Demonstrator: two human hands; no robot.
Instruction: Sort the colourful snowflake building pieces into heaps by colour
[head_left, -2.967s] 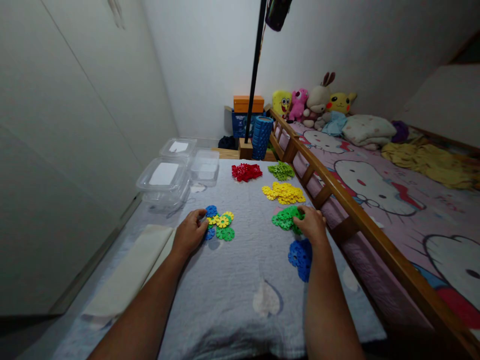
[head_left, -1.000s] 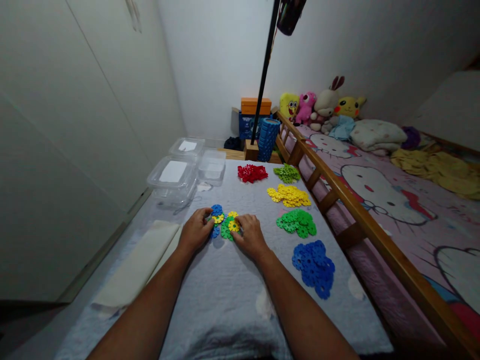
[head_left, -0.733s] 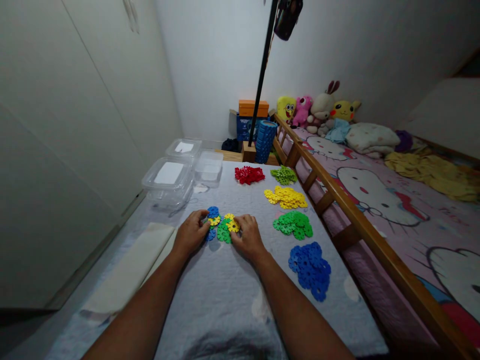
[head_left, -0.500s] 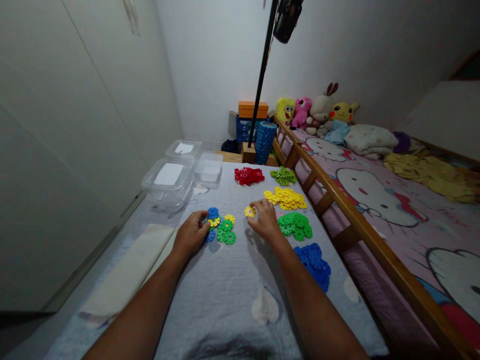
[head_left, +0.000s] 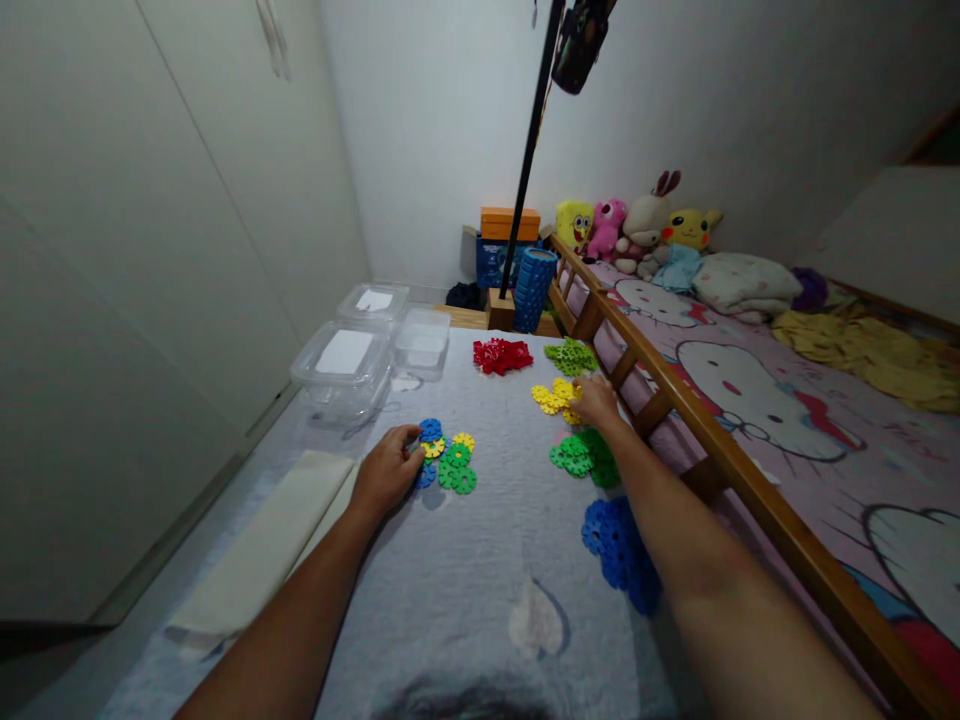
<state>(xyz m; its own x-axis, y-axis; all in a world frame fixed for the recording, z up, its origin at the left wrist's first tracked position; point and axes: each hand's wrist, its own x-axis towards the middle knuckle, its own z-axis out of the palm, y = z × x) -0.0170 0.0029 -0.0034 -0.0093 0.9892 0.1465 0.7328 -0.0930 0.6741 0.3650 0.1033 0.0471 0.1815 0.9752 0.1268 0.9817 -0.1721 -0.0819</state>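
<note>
My left hand point(head_left: 388, 467) is closed at the left edge of a small cluster of notched plastic discs, with its fingertips on the blue and yellow ones. In that cluster lie blue discs point(head_left: 430, 430), yellow discs point(head_left: 464, 441) and green discs point(head_left: 456, 468); whether they are all joined is unclear. My right hand point(head_left: 598, 400) reaches over the right part of the yellow disc pile point(head_left: 551, 397), fingers bent down and drawn together. Its fingertips are partly hidden, so what they pinch does not show. Below that forearm are a green disc pile point(head_left: 576, 457) and a blue disc pile point(head_left: 616, 540), both partly covered.
Red pieces point(head_left: 501, 356) and light green pieces point(head_left: 570, 356) lie at the table's far side. Clear plastic boxes point(head_left: 345, 375) stand at the back left, beyond a folded cream cloth point(head_left: 262, 540). A wooden bed rail point(head_left: 675, 410) runs along the right edge.
My right hand has moved right, from the middle of the table, where it held a yellow disc, to the yellow pile. My left hand stays at the cluster. The view has shifted slightly.
</note>
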